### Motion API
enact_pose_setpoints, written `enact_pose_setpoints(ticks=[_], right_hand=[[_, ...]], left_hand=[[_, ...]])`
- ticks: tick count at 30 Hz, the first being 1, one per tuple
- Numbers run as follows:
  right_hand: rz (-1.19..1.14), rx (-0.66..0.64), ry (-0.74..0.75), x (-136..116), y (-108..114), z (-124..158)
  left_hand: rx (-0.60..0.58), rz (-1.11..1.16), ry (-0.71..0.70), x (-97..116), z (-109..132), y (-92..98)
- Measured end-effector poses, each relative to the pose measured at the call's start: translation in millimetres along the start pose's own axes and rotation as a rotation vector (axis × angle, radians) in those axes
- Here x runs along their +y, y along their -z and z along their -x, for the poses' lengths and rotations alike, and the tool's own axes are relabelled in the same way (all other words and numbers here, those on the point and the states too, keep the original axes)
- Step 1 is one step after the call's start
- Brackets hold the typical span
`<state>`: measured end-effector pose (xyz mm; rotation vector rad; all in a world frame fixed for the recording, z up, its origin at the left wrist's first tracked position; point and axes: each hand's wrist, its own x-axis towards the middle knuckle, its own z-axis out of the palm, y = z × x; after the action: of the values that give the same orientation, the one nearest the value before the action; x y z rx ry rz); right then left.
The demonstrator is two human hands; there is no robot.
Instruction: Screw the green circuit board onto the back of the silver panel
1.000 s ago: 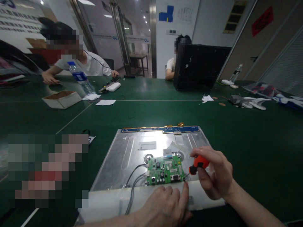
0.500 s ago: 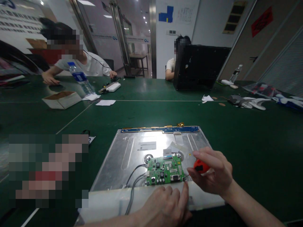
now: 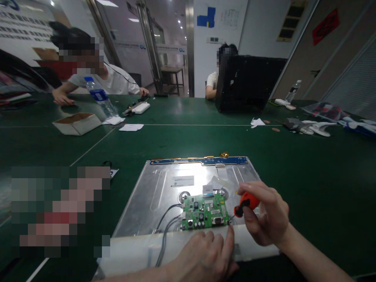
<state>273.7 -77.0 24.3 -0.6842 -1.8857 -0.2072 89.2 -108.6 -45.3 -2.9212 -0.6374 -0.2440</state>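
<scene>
Your right hand (image 3: 268, 217) grips the orange screwdriver (image 3: 246, 204), tip at the green circuit board's (image 3: 205, 212) right corner on the metal panel (image 3: 164, 192); your left hand (image 3: 205, 254) lies flat, fingers loosely spread, holding nothing, on the panel's near edge.

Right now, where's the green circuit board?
Green circuit board: low centre of the head view on the metal panel, beyond the left hand, orange screwdriver in the right hand at its right corner.

The board (image 3: 205, 212) lies on the panel (image 3: 164, 188), near its front edge. The box (image 3: 76, 123) and bottle (image 3: 101, 98) sit far behind, left, on the surface (image 3: 188, 137).
</scene>
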Motion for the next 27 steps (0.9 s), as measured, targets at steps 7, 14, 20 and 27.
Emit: enact_pose_setpoints(ticks=[7, 14, 20, 27], right_hand=[[0.098, 0.021, 0.027, -1.3, -1.8, -5.3], [0.08, 0.005, 0.019, -0.9, -0.9, -4.4], [-0.037, -0.023, -0.002, -0.1, 1.4, 0.0], [0.024, 0.023, -0.004, -0.3, -0.6, 2.4]], left_hand=[[0.007, -0.001, 0.005, -0.5, 0.5, -1.1], [0.002, -0.005, -0.004, -1.3, -0.6, 2.8], [-0.012, 0.006, -0.012, -0.3, -1.2, 2.7], [-0.021, -0.009, -0.002, -1.1, -0.9, 1.9]])
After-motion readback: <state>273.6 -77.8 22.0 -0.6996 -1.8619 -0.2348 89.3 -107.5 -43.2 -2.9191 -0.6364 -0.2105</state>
